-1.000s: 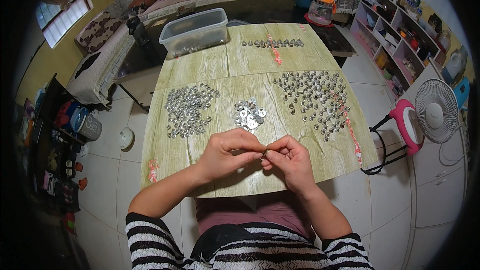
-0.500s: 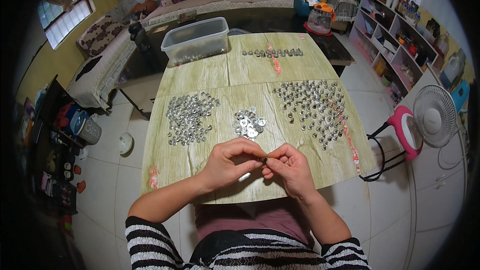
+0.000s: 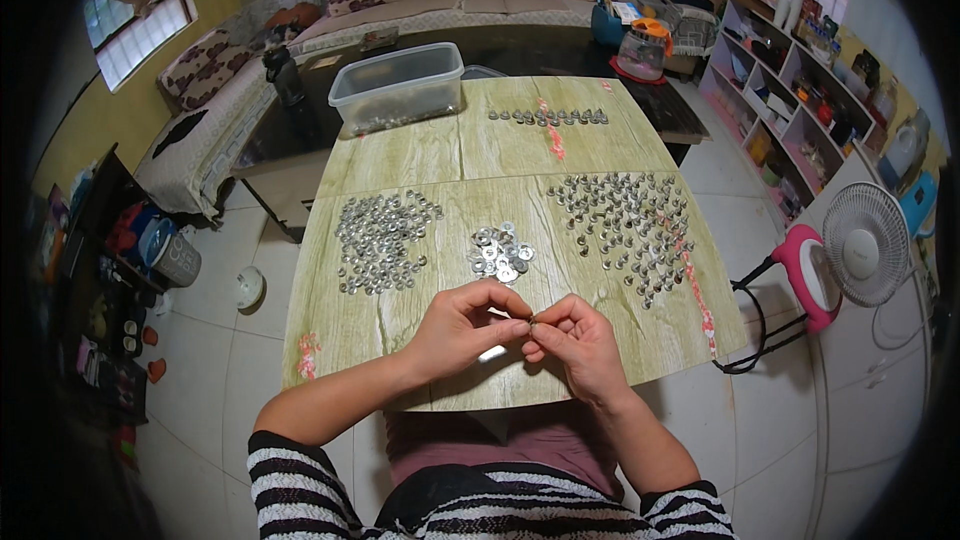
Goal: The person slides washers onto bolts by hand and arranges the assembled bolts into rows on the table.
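My left hand (image 3: 465,331) and my right hand (image 3: 580,345) meet over the near part of the table. Both are closed in a pinch, fingertips together on a small dark metal piece (image 3: 532,324); fingers cover most of it, so its kind is unclear. Just beyond the hands lies a small heap of flat round washers (image 3: 502,254). Farther left spreads a pile of small silvery nut-like pieces (image 3: 380,240). To the right, many small screws (image 3: 622,225) stand on their heads, tips up. A row of similar upright pieces (image 3: 548,117) lines the far part of the table.
The wood-patterned table (image 3: 400,165) has red-pink patches. A clear plastic tub (image 3: 397,85) with small metal pieces inside stands at its far left. Behind is a dark low table (image 3: 520,45) with a glass jug (image 3: 645,48). A pink-backed chair (image 3: 805,275) and white fan (image 3: 866,243) are at right.
The dark metal piece has turned a little between my fingertips and shows less now. My hands stay nearly in place; the whole view has shifted slightly.
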`<state>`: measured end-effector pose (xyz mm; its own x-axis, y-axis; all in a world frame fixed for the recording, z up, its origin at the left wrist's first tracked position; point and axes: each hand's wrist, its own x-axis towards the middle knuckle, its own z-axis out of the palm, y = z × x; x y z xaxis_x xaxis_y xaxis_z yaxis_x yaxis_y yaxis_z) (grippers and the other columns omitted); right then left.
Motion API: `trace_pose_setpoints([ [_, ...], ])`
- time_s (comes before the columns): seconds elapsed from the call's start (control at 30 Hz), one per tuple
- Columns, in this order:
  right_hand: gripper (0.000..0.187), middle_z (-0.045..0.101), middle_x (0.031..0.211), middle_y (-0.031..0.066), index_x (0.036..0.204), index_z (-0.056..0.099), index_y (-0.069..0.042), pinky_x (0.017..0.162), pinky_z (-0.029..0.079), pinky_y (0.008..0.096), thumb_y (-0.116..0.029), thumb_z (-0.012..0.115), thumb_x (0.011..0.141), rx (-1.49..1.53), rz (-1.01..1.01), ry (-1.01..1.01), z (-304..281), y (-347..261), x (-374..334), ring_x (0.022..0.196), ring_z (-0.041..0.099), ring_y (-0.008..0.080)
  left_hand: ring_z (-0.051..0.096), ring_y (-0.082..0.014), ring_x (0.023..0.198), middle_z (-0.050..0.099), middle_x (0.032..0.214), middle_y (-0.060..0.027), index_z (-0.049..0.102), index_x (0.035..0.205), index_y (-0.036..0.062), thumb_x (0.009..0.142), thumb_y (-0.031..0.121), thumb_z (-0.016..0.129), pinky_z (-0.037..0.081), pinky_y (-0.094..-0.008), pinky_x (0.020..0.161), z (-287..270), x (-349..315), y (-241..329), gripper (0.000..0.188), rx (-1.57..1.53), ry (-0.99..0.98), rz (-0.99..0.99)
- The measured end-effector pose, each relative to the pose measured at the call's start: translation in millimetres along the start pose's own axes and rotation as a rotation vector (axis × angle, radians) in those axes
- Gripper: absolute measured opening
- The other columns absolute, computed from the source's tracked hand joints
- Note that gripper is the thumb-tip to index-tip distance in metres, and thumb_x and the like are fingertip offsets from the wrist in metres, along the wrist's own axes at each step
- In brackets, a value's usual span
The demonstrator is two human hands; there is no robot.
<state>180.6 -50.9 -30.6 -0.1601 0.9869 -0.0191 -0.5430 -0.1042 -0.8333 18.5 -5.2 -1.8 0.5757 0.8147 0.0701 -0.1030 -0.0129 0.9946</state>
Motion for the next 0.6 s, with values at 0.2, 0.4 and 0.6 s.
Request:
trace_pose_setpoints([
  [0.2, 0.011, 0.057, 0.075, 0.0112, 0.089, 0.047, 0.003, 0.057, 0.049, 0.0204, -0.002, 0.052, 0.080, 0.005, -0.008, -0.004, 1.1, -0.1, 0.1, 0.065, 0.058, 0.0130, 0.055, -0.0135, 0.080, 0.056, 0.086, -0.0077, 0.055, 0.087, -0.0021, 0.073, -0.005, 0.058, 0.048, -0.0241, 0.070, -0.8, -1.9, 2.9, 0.015, -0.119, 0.003, -0.016],
  [0.4, 0.011, 0.057, 0.077, 0.0113, 0.089, 0.047, 0.003, 0.057, 0.049, 0.0205, -0.002, 0.052, 0.080, 0.013, -0.017, -0.014, 0.3, 0.8, 0.3, 0.065, 0.058, 0.0128, 0.055, -0.0125, 0.080, 0.057, 0.085, -0.0078, 0.055, 0.086, -0.0012, 0.072, -0.004, 0.060, 0.047, -0.0236, 0.071, 1.9, 2.0, -1.2, 0.015, -0.021, 0.048, 0.123],
  [0.6, 0.011, 0.057, 0.077, 0.0108, 0.089, 0.047, 0.002, 0.057, 0.049, 0.0203, -0.003, 0.052, 0.081, 0.015, -0.032, -0.015, 0.0, 1.3, 0.2, 0.066, 0.058, 0.0125, 0.056, -0.0118, 0.077, 0.057, 0.083, -0.0056, 0.056, 0.086, -0.0018, 0.074, -0.001, 0.059, 0.047, -0.0219, 0.069, 0.0, -1.2, 0.5, 0.012, 0.103, -0.018, 0.193],
])
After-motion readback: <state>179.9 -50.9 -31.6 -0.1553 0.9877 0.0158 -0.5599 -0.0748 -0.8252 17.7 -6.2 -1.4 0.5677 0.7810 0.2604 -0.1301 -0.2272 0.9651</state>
